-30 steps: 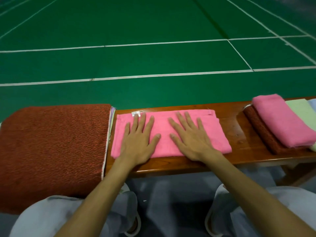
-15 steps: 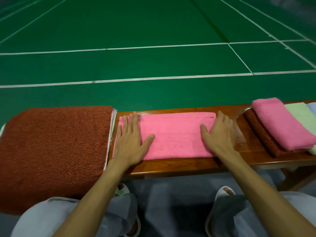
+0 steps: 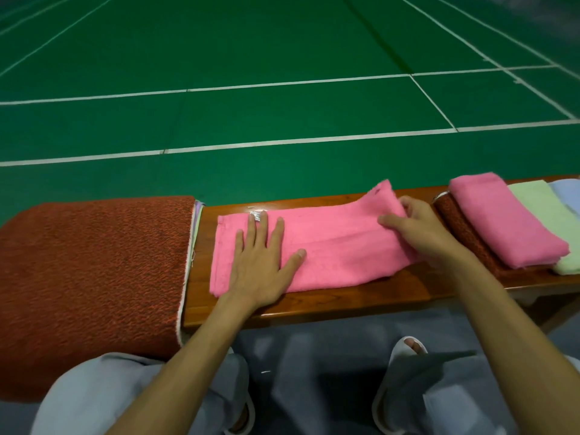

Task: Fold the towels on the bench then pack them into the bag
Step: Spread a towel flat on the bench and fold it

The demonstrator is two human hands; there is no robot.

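bench (image 3: 314,304) wooden, court floor (image 3: 282,114) green; left fingers (image 3: 262,235) flat on pink towel (image 3: 339,246), right fingers (image 3: 392,221) pinch end.

pink towel (image 3: 329,249), rust-red textured cloth (image 3: 94,271), green court floor (image 3: 251,42) with white lines

Your one view comes from the camera on your head, a wide-angle lens looking forward and down. It sits close above the bench (image 3: 314,304), which crosses the lower middle of the frame from left to right. Your forearms (image 3: 188,356) enter from the bottom edge, and your left hand (image 3: 260,262) and right hand (image 3: 420,230) meet the pink towel (image 3: 339,246) near the centre. Your knees (image 3: 94,400) fill the bottom strip, nearest the lens. The green court floor (image 3: 282,58) stretches away over the whole upper half.
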